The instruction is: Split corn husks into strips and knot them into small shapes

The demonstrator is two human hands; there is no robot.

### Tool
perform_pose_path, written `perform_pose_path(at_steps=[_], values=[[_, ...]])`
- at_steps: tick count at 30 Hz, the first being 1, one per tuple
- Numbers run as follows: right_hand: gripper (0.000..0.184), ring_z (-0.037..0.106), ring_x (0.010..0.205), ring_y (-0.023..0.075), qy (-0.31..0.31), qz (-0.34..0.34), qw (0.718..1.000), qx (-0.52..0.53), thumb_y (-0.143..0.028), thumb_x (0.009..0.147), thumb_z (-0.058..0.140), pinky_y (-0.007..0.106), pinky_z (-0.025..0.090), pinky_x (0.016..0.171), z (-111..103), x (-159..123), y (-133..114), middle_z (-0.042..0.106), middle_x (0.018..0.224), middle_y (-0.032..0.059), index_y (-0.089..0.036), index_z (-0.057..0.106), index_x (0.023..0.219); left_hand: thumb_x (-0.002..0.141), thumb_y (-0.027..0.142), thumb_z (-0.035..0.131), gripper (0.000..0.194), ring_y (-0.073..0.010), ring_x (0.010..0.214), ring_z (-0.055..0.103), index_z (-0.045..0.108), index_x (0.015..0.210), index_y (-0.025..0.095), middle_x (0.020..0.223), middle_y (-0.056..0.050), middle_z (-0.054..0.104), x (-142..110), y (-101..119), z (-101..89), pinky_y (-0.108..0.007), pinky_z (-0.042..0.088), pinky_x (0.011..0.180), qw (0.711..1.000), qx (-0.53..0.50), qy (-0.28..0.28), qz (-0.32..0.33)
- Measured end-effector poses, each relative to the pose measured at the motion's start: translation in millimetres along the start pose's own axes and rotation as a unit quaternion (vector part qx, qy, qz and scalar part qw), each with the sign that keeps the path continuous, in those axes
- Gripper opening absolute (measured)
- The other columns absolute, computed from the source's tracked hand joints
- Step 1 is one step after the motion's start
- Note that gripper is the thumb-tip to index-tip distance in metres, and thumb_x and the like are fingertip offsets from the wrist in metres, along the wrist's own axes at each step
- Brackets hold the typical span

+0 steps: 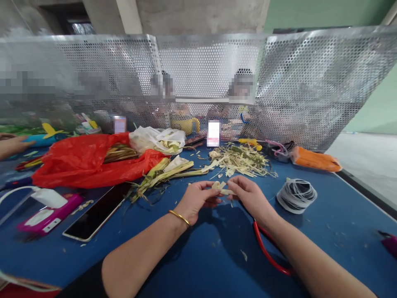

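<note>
Between my two hands, above the blue table, is a small folded piece of pale dried husk strip (219,186). My left hand (203,194) pinches its left side, with a gold bangle on the wrist. My right hand (243,191) has thumb and fingers closed on the strip's right end. Under my right forearm lies a tool with red loop handles (263,246), partly hidden. Beyond my hands is a heap of husk scraps (240,159). Longer husk strips (161,176) lie to the left, and a spool of pale cord (297,195) stands to the right.
At left are a red plastic bag (83,159), a black-screened phone (97,213) and a magenta power strip (51,213). A white bag (158,138) and an orange packet (316,159) lie farther back. A perforated metal screen (211,54) closes the far side. Another person's hand (15,145) is at far left.
</note>
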State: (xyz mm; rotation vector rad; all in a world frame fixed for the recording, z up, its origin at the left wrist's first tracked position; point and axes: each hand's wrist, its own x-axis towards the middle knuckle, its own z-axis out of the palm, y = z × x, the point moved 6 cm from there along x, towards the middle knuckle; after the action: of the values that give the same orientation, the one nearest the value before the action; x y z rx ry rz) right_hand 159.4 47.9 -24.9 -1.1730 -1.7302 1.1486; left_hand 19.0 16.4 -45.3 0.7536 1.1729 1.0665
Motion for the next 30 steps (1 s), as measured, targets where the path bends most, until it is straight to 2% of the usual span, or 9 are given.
perform_pose_path(at_steps=[2, 6, 9, 14, 19, 21, 23, 25, 30], values=[[0.018, 0.059, 0.069, 0.0153, 0.057, -0.103, 0.987, -0.106, -0.037, 0.084, 0.055, 0.026, 0.045, 0.063, -9, -5, -18, 0.062, 0.077, 0.0015, -0.02, 0.058, 0.082, 0.064, 0.02, 0.078, 0.029, -0.0114, 0.055, 0.063, 0.067, 0.089, 0.011, 0.076, -0.008, 0.072, 1, 0, -1.7, -0.021, 0.048, 0.054, 1.0, -0.023, 0.009, -0.004], [0.01, 0.059, 0.089, 0.0202, 0.085, -0.286, 0.9, -0.317, -0.03, 0.088, 0.057, 0.034, 0.042, 0.082, -3, -21, -44, 0.064, 0.093, 0.0055, -0.021, 0.061, 0.087, 0.063, 0.017, 0.078, 0.026, -0.0125, 0.054, 0.063, 0.066, 0.085, 0.01, 0.064, -0.004, 0.068, 4, -3, -4.1, -0.021, 0.048, 0.053, 0.998, -0.055, 0.022, -0.008], [0.011, 0.059, 0.088, 0.0198, 0.085, -0.339, 0.852, -0.389, -0.027, 0.091, 0.054, 0.037, 0.038, 0.088, 5, -26, -48, 0.065, 0.09, 0.0053, -0.02, 0.061, 0.086, 0.062, 0.018, 0.079, 0.027, -0.0128, 0.054, 0.063, 0.066, 0.084, 0.011, 0.063, -0.004, 0.067, 6, -5, -4.4, -0.021, 0.048, 0.052, 0.998, -0.065, 0.017, -0.007], [0.015, 0.059, 0.085, 0.0174, 0.107, -0.362, 0.823, -0.425, -0.021, 0.092, 0.051, 0.036, 0.037, 0.091, 8, -28, -49, 0.065, 0.088, 0.0036, -0.02, 0.061, 0.081, 0.064, 0.017, 0.077, 0.023, -0.0126, 0.055, 0.064, 0.066, 0.083, 0.011, 0.073, -0.007, 0.07, 6, -6, -3.9, -0.021, 0.048, 0.051, 0.998, -0.066, 0.012, -0.012], [0.02, 0.054, 0.104, 0.0216, 0.067, -0.494, 0.674, -0.546, -0.012, 0.091, 0.046, 0.04, 0.03, 0.101, 29, -49, -48, 0.067, 0.097, 0.007, -0.016, 0.065, 0.093, 0.062, 0.014, 0.076, 0.023, -0.0098, 0.051, 0.06, 0.066, 0.082, 0.011, 0.065, -0.003, 0.066, 4, -8, -2.3, -0.02, 0.047, 0.052, 0.996, -0.079, 0.019, -0.025], [0.023, 0.053, 0.104, 0.023, 0.047, -0.523, 0.632, -0.57, -0.012, 0.091, 0.044, 0.04, 0.031, 0.1, 37, -55, -44, 0.067, 0.098, 0.009, -0.013, 0.065, 0.098, 0.06, 0.015, 0.076, 0.025, -0.0093, 0.051, 0.059, 0.066, 0.082, 0.01, 0.064, -0.002, 0.065, 4, -10, -2.5, -0.02, 0.047, 0.052, 0.996, -0.085, 0.024, -0.025], [0.024, 0.054, 0.1, 0.0235, 0.042, -0.52, 0.631, -0.574, -0.011, 0.09, 0.043, 0.04, 0.033, 0.098, 40, -55, -41, 0.067, 0.097, 0.0097, -0.012, 0.066, 0.098, 0.057, 0.016, 0.078, 0.028, -0.0096, 0.052, 0.059, 0.067, 0.083, 0.01, 0.064, -0.003, 0.065, 4, -11, -2.7, -0.02, 0.046, 0.053, 0.995, -0.089, 0.029, -0.022], [0.022, 0.055, 0.096, 0.0229, 0.042, -0.504, 0.658, -0.558, -0.01, 0.09, 0.045, 0.04, 0.034, 0.097, 41, -52, -41, 0.067, 0.094, 0.0091, -0.012, 0.066, 0.096, 0.055, 0.017, 0.079, 0.03, -0.0096, 0.053, 0.059, 0.067, 0.083, 0.01, 0.063, -0.003, 0.065, 6, -13, -2.7, -0.02, 0.046, 0.053, 0.995, -0.091, 0.031, -0.018], [0.014, 0.059, 0.087, 0.0182, 0.057, -0.422, 0.806, -0.411, -0.022, 0.092, 0.051, 0.037, 0.038, 0.091, 24, -37, -47, 0.067, 0.089, 0.004, -0.019, 0.064, 0.09, 0.054, 0.021, 0.08, 0.03, -0.0091, 0.052, 0.057, 0.069, 0.081, 0.013, 0.064, -0.001, 0.065, 8, -11, -1.8, -0.021, 0.046, 0.052, 0.997, -0.075, 0.025, 0.004]])
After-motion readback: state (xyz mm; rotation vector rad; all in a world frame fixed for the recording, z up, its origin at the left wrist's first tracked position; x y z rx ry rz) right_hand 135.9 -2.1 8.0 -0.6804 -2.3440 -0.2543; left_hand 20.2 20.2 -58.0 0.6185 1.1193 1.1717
